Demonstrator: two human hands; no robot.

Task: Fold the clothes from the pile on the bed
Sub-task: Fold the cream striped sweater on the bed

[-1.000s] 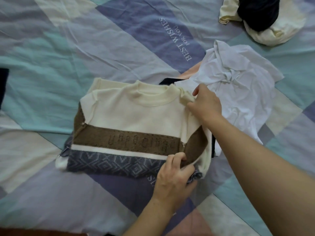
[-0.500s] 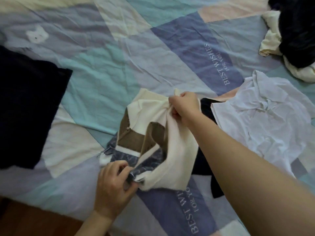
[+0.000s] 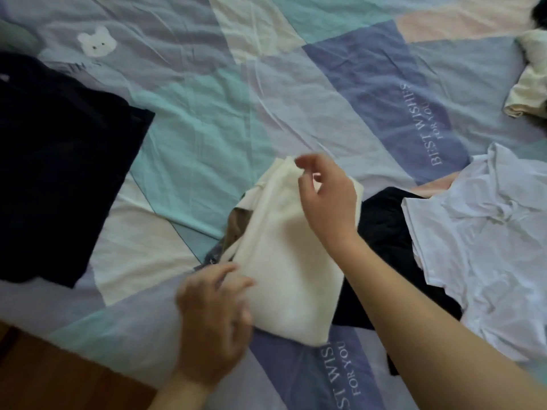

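A cream sweater (image 3: 284, 261) with brown and patterned bands lies folded over on the patchwork bed sheet (image 3: 207, 113), cream back side up. My right hand (image 3: 325, 196) hovers just over its far edge with thumb and fingers loosely apart, holding nothing. My left hand (image 3: 213, 324) is blurred at the sweater's near left corner, its fingers loose and touching the cloth. A crumpled white shirt (image 3: 479, 250) lies to the right. A black garment (image 3: 381, 232) lies partly under the sweater and the shirt.
A folded dark navy garment (image 3: 59, 161) lies flat at the left. A cream and black heap (image 3: 529, 81) sits at the top right edge. The bed's near edge and brown floor (image 3: 59, 380) show at the bottom left.
Both hands carried the sweater's right half over to the left, folding it in two. My right hand has let go of the collar edge and lifted; my left hand has loosened its grip.
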